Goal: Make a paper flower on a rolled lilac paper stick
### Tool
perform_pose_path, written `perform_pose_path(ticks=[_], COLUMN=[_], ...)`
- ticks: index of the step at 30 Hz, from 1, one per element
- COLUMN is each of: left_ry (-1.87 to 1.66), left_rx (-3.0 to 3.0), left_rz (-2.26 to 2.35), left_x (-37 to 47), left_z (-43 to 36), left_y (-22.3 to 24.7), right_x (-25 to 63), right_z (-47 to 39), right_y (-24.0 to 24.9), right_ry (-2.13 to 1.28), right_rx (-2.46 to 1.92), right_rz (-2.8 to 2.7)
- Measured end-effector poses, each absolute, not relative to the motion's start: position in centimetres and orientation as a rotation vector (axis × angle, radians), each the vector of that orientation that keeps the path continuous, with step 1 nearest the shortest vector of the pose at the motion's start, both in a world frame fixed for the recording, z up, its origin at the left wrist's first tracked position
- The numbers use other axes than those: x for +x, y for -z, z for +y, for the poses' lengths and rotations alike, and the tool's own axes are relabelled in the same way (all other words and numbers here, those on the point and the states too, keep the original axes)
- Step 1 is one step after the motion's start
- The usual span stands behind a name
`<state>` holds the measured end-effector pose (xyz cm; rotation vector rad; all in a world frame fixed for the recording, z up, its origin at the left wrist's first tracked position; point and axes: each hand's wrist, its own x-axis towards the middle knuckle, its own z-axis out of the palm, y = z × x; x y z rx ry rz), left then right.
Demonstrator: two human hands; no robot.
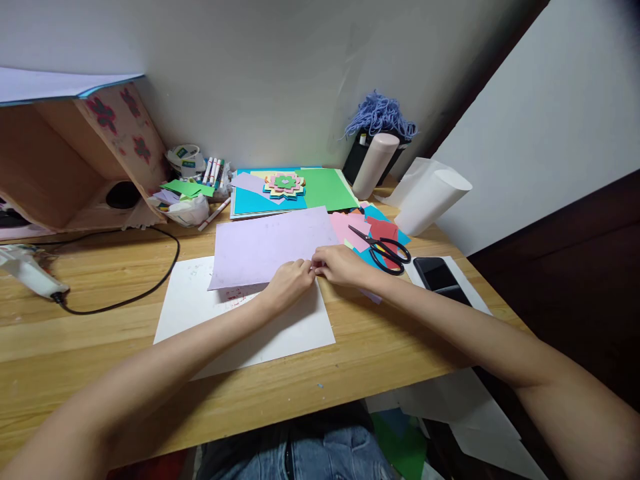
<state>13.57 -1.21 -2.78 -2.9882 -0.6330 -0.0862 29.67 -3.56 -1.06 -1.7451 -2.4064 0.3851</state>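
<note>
A large sheet of purple paper (270, 247) lies partly over a white sheet (245, 333) bearing red marks. My left hand (293, 280) pinches the purple paper near its lower right corner, fingers pressed together. Touching it from the right, my right hand (337, 263) is closed on the same corner; the fingertips of both hands meet there and partly hide the edge. Black-handled scissors (387, 253) rest just right of my right hand, on pink, red and blue paper pieces (350, 229).
Behind are a layered paper flower (285, 185) on blue and green sheets (325, 190), markers (214, 172), a pale cylinder (375, 167) and a white paper roll (433, 200). A phone (435, 273) lies right; a glue gun (33, 273) with its cable, left.
</note>
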Motion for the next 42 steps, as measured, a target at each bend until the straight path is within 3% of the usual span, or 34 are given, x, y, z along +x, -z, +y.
perform_pose_path(ticks=[7,16,20,30,42], left_ry=[-0.007,0.107,0.091,0.056,0.144], left_rx=[-2.903,-2.834,-2.847,-2.848,-2.830], left_rz=[-0.385,-0.218,-0.223,-0.285,-0.558], left_x=[13.2,13.0,13.1,13.2,13.7], left_z=[-0.6,-0.2,-0.2,-0.4,-1.4], left_y=[2.7,3.2,3.2,2.8,2.7], right_x=[31.0,31.9,31.4,31.0,32.2], right_z=[-3.8,-7.2,-7.4,-7.0,-3.8], right_y=[1.8,3.4,3.4,3.1,0.6], right_ry=[-0.585,0.302,0.408,0.251,-0.397], right_rx=[-1.647,-1.385,-1.393,-1.574,-1.444], right_rz=[-2.225,-2.589,-2.611,-2.614,-2.552])
